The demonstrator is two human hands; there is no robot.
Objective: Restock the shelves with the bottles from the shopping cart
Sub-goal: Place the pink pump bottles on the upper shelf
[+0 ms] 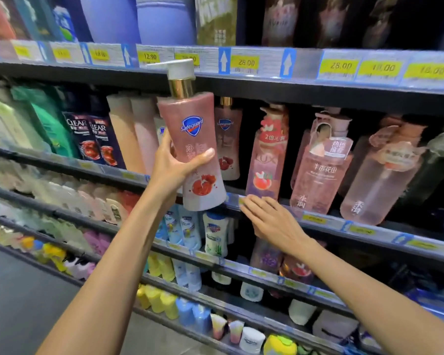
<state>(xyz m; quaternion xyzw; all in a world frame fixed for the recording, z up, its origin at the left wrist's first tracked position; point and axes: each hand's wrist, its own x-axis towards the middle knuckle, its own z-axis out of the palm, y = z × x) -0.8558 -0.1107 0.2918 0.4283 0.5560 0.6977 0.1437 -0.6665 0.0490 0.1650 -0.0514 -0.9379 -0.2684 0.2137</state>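
My left hand [176,165] grips a pink Safeguard pump bottle [194,119] around its waist and holds it upright in front of the middle shelf. Its white pump head with a gold collar reaches up over the price strip of the shelf above. Behind it on the shelf stands a matching Safeguard bottle [228,139]. My right hand [269,221] is open, fingers straight, with the fingertips touching the front edge of that shelf [318,221] just below the held bottle's base. The shopping cart is out of view.
To the right on the same shelf stand a pink Lux bottle [265,160] and clear pink bottles [321,170]. Dark Clear bottles [92,139] stand to the left. Lower shelves [215,262] hold small white, blue and yellow bottles. Grey floor [23,303] lies at lower left.
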